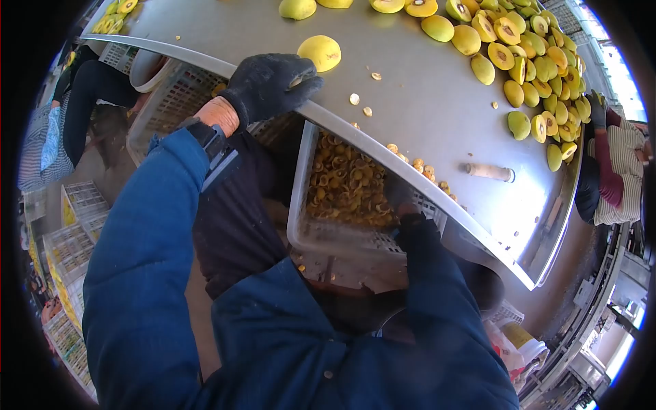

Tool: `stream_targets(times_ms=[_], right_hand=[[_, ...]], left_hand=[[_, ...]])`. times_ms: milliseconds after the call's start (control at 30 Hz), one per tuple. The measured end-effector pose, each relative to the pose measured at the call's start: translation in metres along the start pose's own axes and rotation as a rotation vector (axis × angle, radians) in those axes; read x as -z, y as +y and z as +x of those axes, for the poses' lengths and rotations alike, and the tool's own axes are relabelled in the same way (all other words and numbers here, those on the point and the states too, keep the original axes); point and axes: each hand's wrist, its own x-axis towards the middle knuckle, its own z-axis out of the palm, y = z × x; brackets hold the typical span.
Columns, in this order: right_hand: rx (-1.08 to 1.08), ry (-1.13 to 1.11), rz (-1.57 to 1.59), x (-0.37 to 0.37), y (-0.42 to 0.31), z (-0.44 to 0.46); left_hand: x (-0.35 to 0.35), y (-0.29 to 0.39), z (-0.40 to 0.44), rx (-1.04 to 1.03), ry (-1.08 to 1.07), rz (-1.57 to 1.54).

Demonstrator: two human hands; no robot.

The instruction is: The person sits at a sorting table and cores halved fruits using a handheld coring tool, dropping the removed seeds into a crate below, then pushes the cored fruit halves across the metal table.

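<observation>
Left hand [268, 85]: curled at table [424, 89] edge, hold unclear | right hand [398, 191]: below table, at crate [296, 212], opening and hold unclear | fruit [319, 53]: on table | step: apparently reaching crate; withdrawing calls for clearing table edge

the right hand [401, 195] is sinking into shadow under the lip of the metal table [410, 89], its fingers and anything in them lying out of sight. the table's lip is also hiding part of the crate of small pieces [345, 181]. the left hand [273, 85] is covering most of a pale sliver, leaving it too hidden to name. at the top, the picture's edge is cutting off several yellow fruits [298, 8]. glare is washing out the table's far corner. the dark lens rim is cropping the person on the right [625, 164], and the plastic bag [504, 348] is looking blurred.
</observation>
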Motion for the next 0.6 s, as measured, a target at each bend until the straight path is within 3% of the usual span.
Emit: stream_targets(times_ms=[300, 600], right_hand=[[0.064, 0.019, -0.052, -0.017, -0.033, 0.037], [0.196, -0.026, -0.003, 0.02, 0.013, 0.017]], left_hand=[[0.0, 0.001, -0.001, 0.029, -0.004, 0.006], [0.003, 0.004, 0.0, 0.013, -0.002, 0.001]])
